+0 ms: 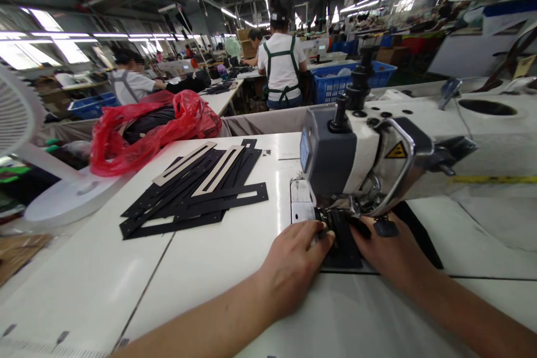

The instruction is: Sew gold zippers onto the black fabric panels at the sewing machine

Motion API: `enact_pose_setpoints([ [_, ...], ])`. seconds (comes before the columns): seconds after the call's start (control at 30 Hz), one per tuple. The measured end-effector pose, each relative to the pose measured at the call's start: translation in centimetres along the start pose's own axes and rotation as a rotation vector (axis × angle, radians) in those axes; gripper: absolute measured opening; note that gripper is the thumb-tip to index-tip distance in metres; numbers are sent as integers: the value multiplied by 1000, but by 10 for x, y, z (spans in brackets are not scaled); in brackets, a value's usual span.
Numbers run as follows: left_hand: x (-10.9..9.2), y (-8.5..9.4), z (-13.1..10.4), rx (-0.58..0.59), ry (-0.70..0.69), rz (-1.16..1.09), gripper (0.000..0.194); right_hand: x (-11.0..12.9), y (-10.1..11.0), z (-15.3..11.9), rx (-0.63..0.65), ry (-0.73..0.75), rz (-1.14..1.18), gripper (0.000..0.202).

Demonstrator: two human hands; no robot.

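Note:
A black fabric piece [346, 246] lies under the needle area of a white and grey sewing machine [335, 156]. My left hand [297, 254] is closed at its left edge, thumb and fingertips curled together on the material. On the other side, my right hand [388, 243] grips the black material, its fingers partly hidden below the machine head. More black cloth spreads out behind the right wrist. To the left on the white table [226, 268] lies a loose pile of black slotted strips [168, 204], topped by two beige slotted strips [220, 170].
A red plastic bag [188, 117] with dark material sits at the table's far left, near a white fan [62, 190]. Beyond the table stands a person in a white shirt [282, 67], beside a blue crate [331, 86]. Another person sits farther left.

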State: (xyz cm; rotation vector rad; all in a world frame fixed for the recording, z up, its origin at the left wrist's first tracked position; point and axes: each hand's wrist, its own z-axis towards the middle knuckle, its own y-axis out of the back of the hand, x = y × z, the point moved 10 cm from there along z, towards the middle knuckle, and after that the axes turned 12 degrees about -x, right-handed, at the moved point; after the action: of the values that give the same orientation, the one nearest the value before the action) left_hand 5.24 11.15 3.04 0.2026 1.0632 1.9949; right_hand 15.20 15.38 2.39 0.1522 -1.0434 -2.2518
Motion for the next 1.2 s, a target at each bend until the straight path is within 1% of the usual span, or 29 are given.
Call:
enact_pose_setpoints([
  [0.07,-7,5,-2,-37,-35,-23,25,18,15,-11,12,70,75,27],
  [0.13,-15,8,-3,-62,-92,-16,24,35,25,-21,19,149,140,32],
  [0.2,-21,8,-2,-76,-140,23,25,41,31,-25,2,169,145,34],
  [0.3,-26,7,1,-78,-191,74,24,40,31,-22,-21,158,139,34],
  [0.47,-22,5,5,-68,-190,93,25,37,31,-12,-52,151,163,30],
  [0.57,-18,3,7,-52,-191,98,26,32,26,-11,-14,127,190,30],
  [0.67,-14,2,12,-68,-180,91,24,27,18,-10,25,96,211,30],
  [0.73,-11,2,14,-85,-166,77,22,23,16,-9,14,87,201,30],
  [0.8,-7,0,16,-77,-140,64,23,20,16,-7,-13,82,172,30],
  [0.9,1,-6,15,-25,-73,32,26,18,17,-4,-49,82,143,29],
  [1.07,11,-14,10,69,8,-78,22,17,14,2,-41,91,162,28],
  [1.2,18,-17,9,90,63,-93,21,9,9,1,-59,71,141,27],
])
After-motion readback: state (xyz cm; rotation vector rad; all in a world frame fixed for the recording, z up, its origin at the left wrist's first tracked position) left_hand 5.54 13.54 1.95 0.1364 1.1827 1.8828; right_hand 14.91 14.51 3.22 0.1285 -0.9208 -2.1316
